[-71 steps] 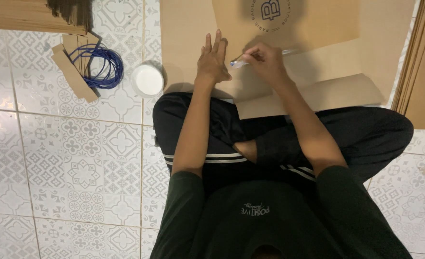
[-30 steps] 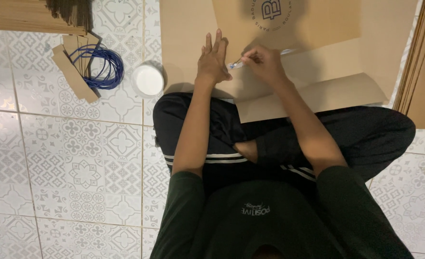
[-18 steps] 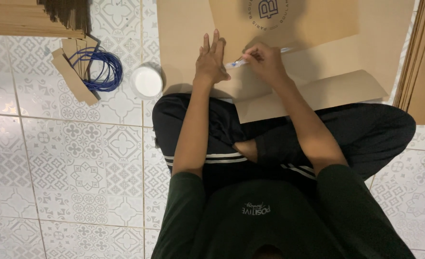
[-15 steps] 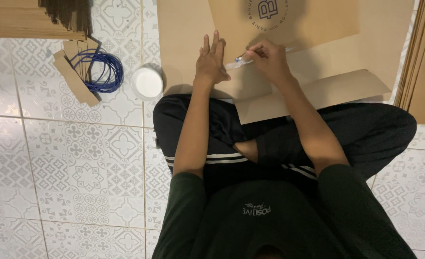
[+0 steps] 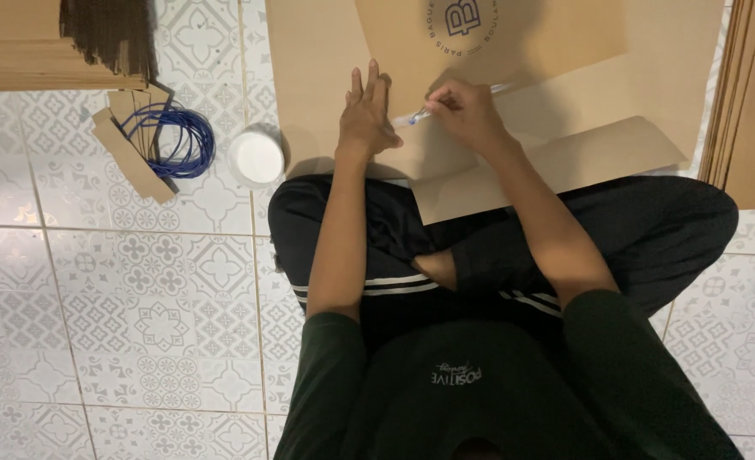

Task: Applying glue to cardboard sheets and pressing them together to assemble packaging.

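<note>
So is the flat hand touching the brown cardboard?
Touching. The head view shows the left hand lying palm down, fingers stretched flat on the cardboard sheet, with no gap showing beneath.

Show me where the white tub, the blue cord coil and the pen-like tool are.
white tub (image 5: 257, 157), head view, middle of its top.
blue cord coil (image 5: 192, 136), head view, right side of the loops.
pen-like tool (image 5: 415, 117), head view, tip end beside the right hand (image 5: 467, 112).

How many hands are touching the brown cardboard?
2. The left hand lies flat on the cardboard sheet, fingers spread. The right hand is beside it, pinching a small tool against the same sheet. No other hands show.
</note>
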